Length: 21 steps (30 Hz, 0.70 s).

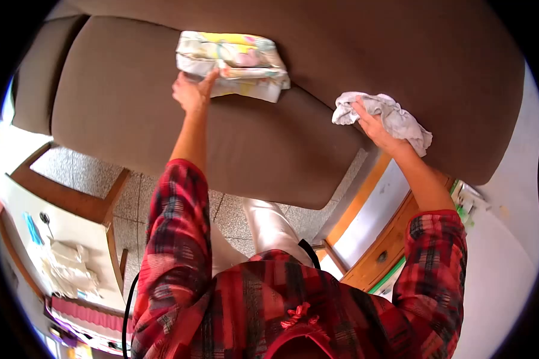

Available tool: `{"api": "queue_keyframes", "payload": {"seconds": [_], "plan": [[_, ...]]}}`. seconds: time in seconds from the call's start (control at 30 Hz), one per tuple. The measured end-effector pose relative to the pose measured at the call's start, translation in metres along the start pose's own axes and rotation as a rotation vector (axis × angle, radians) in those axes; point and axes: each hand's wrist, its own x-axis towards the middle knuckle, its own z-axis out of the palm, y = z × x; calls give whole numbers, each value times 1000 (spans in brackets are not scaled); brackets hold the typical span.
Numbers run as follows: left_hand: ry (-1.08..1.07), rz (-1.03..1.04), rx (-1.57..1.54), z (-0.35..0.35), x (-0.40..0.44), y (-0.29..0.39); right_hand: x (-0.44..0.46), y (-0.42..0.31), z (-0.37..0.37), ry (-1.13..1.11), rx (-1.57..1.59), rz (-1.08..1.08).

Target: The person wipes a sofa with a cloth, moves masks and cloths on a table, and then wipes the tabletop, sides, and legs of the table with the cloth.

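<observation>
A folded floral cloth (236,57), white with yellow and pink, is at the sofa's seat near the backrest. My left hand (193,93) grips its near-left edge, the thumb over the cloth and the other fingers partly hidden. A crumpled whitish cloth (398,119) is bunched under and around my right hand (377,127), against the brown sofa (263,149) towards its right end. The fingers of that hand press into the rag, and some of them are covered by its folds.
Behind me on the left stand a wooden chair (66,194) and a pale table (15,200) with a crumpled cream cloth (69,266) on it. A wooden drawer cabinet (371,260) is close on my right. Speckled tile floor (132,203) shows below the sofa.
</observation>
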Motion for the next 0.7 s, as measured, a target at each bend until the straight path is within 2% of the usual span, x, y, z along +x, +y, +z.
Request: {"api": "queue_keyframes", "payload": {"seconds": [0.03,0.1,0.13,0.17,0.23,0.3,0.37,0.4,0.43,0.5,0.53,0.57,0.63,0.7], "plan": [[82,-13,123,8,-1,1,-17,-7,7,37,220,87],[-10,-65,-31,7,-2,7,-48,-20,13,12,135,73],[-23,-118,1,6,9,6,-43,-28,31,22,356,192],[-37,-159,30,6,7,10,-54,-43,48,21,366,200],[-100,-188,0,18,10,2,-86,-74,82,95,942,460],[-168,-227,-39,17,14,-5,-103,-83,74,57,911,475],[-571,-389,-466,10,13,-6,-107,-83,45,-181,814,654],[-489,-437,-504,-6,-9,19,-111,-101,50,-157,821,853],[-494,-435,-493,-14,-20,11,-114,-126,65,-162,831,857],[-590,-319,-535,-35,-29,-11,-110,-186,120,-45,1015,1489],[-641,-282,-519,-59,-32,-25,-105,-217,167,196,1283,1665],[-695,-248,-498,-85,-41,-40,-72,-202,144,85,1497,1952],[-610,-14,-611,-143,-68,-41,-13,-203,166,482,1776,2592],[-624,-47,-544,-196,-68,-95,31,-192,184,909,2521,2734]]}}
